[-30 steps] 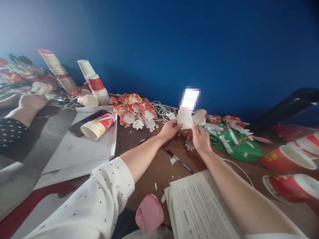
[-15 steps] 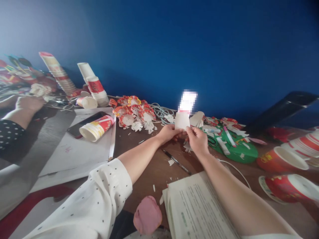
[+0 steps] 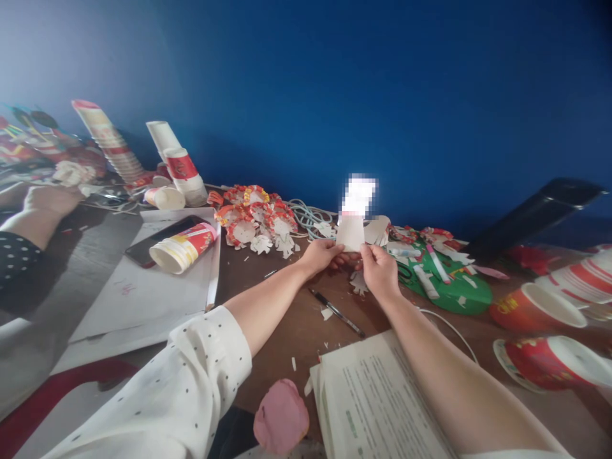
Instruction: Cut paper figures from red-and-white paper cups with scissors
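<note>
While the card (image 3: 350, 234) is raised between both hands, its lower left corner is pinched by the left hand (image 3: 320, 256) and its lower right corner by the right hand (image 3: 381, 273), so neither is nearer. It is held straight ahead, above the surface (image 3: 296, 319); its long axis cannot be told, as a pixelated bright patch (image 3: 359, 196) adjoins its top. On the near side, the pen (image 3: 337, 312) is touched by neither hand.
</note>
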A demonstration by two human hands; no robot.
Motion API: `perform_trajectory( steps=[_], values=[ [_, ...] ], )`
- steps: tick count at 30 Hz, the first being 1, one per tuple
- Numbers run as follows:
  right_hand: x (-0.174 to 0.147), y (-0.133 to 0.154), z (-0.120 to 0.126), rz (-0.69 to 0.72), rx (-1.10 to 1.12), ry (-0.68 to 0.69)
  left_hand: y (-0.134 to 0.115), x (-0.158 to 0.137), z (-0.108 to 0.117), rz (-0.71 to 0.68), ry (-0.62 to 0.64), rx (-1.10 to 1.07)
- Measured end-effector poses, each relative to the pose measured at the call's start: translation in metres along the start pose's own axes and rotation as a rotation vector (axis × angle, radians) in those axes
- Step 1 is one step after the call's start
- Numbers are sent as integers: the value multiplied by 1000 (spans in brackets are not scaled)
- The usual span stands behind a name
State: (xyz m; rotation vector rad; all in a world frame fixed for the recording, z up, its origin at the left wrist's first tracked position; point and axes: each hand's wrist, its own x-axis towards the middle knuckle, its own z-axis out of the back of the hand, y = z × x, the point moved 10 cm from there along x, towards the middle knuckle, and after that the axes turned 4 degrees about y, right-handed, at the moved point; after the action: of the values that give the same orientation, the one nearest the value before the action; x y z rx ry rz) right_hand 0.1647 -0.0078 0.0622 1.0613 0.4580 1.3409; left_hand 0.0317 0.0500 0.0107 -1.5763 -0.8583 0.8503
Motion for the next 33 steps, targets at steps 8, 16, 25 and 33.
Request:
perform_trajectory(
  steps=[8,16,25,33],
  values=[
    [0,-6,4,-56,103,-24,0,-1,-1,0,8,27],
    [-2,-1,0,-16,27,-4,-8,-2,9,-152,-45,55],
    [0,7,5,184,-119,-78,-29,-4,28,-311,-152,-87],
    [-11,26,42,349,-49,-367,-89,-58,-22,-980,-185,753]
  ],
)
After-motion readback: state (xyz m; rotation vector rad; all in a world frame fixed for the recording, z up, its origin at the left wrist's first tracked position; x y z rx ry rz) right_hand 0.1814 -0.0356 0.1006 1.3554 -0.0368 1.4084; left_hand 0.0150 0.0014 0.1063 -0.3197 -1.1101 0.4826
